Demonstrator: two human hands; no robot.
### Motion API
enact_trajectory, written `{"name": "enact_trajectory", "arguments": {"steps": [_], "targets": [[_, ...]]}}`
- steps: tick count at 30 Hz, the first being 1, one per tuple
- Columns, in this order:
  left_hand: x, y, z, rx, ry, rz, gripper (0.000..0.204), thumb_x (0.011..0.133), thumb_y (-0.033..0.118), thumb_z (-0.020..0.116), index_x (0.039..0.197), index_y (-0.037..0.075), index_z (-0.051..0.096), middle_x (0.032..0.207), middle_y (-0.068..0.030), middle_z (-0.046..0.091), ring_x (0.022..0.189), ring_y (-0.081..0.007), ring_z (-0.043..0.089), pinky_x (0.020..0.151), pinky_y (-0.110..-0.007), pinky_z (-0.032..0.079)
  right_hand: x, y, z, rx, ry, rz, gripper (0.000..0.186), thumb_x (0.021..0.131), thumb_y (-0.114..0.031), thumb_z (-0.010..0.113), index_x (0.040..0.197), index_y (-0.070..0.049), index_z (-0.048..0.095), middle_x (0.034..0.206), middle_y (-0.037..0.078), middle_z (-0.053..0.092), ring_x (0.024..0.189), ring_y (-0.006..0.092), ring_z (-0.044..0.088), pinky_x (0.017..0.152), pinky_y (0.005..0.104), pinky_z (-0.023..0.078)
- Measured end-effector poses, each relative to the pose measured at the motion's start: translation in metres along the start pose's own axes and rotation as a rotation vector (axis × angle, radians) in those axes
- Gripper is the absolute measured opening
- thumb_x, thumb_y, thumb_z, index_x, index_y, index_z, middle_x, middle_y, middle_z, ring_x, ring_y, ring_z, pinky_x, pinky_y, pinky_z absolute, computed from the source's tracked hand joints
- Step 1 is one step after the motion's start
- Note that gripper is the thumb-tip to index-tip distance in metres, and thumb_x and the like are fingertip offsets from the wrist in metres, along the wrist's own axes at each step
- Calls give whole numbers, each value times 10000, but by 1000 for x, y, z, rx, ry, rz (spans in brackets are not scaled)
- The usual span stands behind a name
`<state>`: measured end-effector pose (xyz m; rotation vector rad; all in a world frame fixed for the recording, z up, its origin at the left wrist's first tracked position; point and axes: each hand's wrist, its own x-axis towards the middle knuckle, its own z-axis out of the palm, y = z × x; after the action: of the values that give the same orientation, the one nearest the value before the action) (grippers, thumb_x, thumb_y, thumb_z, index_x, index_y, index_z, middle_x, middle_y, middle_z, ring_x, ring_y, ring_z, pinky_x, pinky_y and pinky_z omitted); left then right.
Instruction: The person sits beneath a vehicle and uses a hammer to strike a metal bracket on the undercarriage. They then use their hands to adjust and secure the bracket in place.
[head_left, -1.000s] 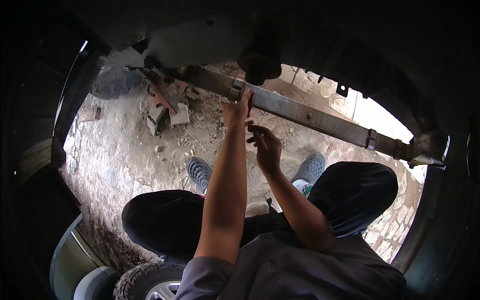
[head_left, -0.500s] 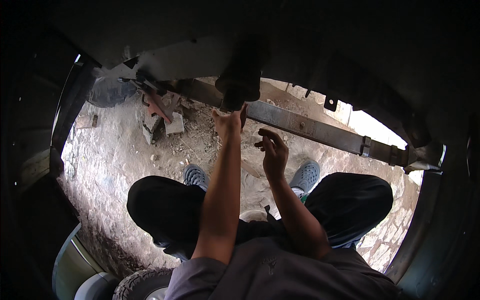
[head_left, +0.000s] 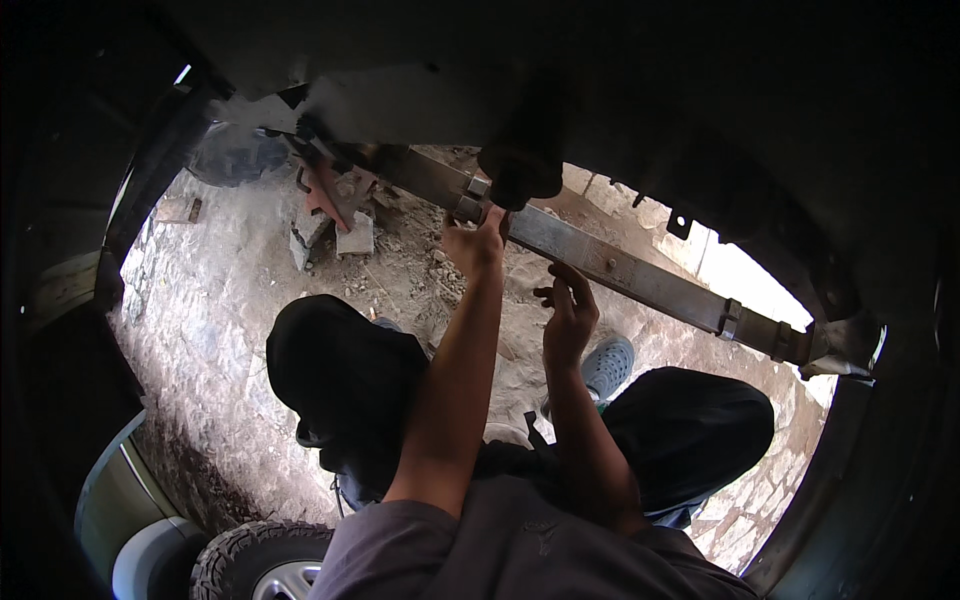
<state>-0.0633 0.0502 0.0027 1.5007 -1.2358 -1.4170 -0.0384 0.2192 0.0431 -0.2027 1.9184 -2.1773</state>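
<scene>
A long grey metal leaf spring [head_left: 570, 242] with clamps slants across the upper middle. My left hand [head_left: 475, 243] reaches up to it, thumb against its near face beside a clamp [head_left: 470, 198]; the other fingers are partly hidden. The hand seems closed around the spring. Just above hangs a dark rounded rubber-like block [head_left: 522, 175]. My right hand [head_left: 571, 312] is raised just below the spring, farther right. Its fingers are loosely bent and apart, with nothing visible in them; the index fingertip is close to the spring's lower edge.
Dark vehicle bodywork surrounds the opening. A reddish metal piece [head_left: 322, 195] and broken blocks [head_left: 355, 235] lie on the rubble-strewn ground at upper left. At lower left stands a wheel with a treaded tyre [head_left: 225, 560]. My knees [head_left: 340, 355] flank my arms.
The scene has shifted right in view, and more of the clamp shows. My left hand has turned slightly at the spring. My left knee has risen, covering most of the shoe.
</scene>
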Motion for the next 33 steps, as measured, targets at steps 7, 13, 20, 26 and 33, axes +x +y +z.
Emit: {"name": "enact_trajectory", "arguments": {"steps": [7, 13, 20, 26, 33], "targets": [[-10, 41, 10, -26, 6, -86, 945, 685, 356, 1005, 1442, 0, 565, 1405, -203, 653, 1259, -335, 660, 1048, -410, 554, -5, 3, 1, 15, -18, 22, 257, 1046, -71, 588, 1262, -4, 711, 1197, 110, 761, 796, 178, 759, 687, 272, 514], [-3, 2, -12, 69, -58, -98, 947, 705, 317, 994, 1462, -29, 543, 1369, -250, 654, 1184, -373, 695, 1020, -413, 568, -3, 2, 5, 75, 27, 75, 272, 1042, -66, 583, 1272, 4, 710, 1192, 113, 754, 804, 193, 747, 695, 283, 515], [11, -1, -4, 155, -63, -209, 1230, 679, 424, 1009, 1628, 32, 333, 1623, -269, 380, 1400, -439, 527, 1115, -470, 532, -9, -13, 10, 143, -20, 113, 276, 1039, -60, 580, 1274, -13, 716, 1166, 101, 749, 822, 187, 727, 707, 282, 518], [-21, 52, 4, 235, 90, -322, 1391, 643, 458, 1018, 1671, 27, 185, 1719, -276, 19, 1564, -505, 226, 1225, -472, 437, -1, -15, 7, 214, 56, 76, 303, 1033, -54, 584, 1311, -21, 701, 1162, 96, 750, 814, 167, 710, 716, 283, 524], [-5, 9, -14, 216, 37, -240, 1446, 622, 508, 1020, 1671, 4, 163, 1701, -325, 24, 1553, -511, 252, 1248, -475, 398, -12, -1, 24, 209, 58, 128, 318, 1029, -38, 564, 1321, -17, 689, 1145, 108, 748, 764, 137, 683, 676, 255, 508]]}}
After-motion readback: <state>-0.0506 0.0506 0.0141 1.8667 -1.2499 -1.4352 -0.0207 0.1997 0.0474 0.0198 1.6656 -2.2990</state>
